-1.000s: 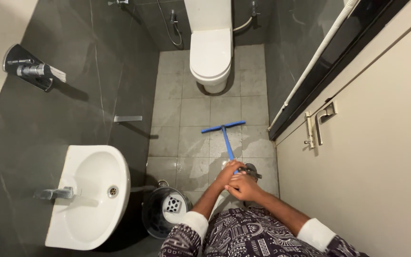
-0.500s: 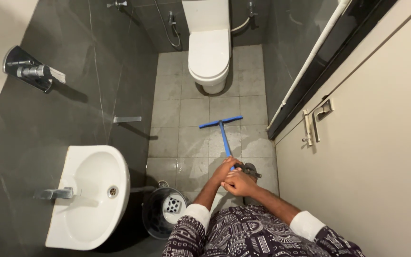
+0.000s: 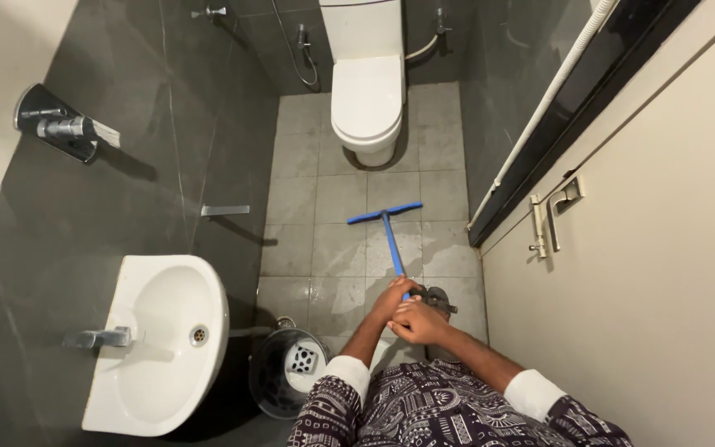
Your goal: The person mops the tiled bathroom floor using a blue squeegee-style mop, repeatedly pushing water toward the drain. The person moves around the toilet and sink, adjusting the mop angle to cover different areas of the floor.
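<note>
Head view: a blue floor squeegee (image 3: 391, 236) is gripped by its handle, the left hand (image 3: 394, 296) closed above the right hand (image 3: 418, 323), also closed on it. Its blade is laid on the wet grey tiles (image 3: 337, 248), between the white toilet (image 3: 367, 99) and a bucket (image 3: 291, 372).

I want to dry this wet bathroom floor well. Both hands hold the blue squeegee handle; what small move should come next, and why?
Probably pull the blue floor squeegee back toward the round floor drain. Its blade lies out near the white toilet, the grey tiles between look wet, and the left hand and right hand already hold the handle.
</note>
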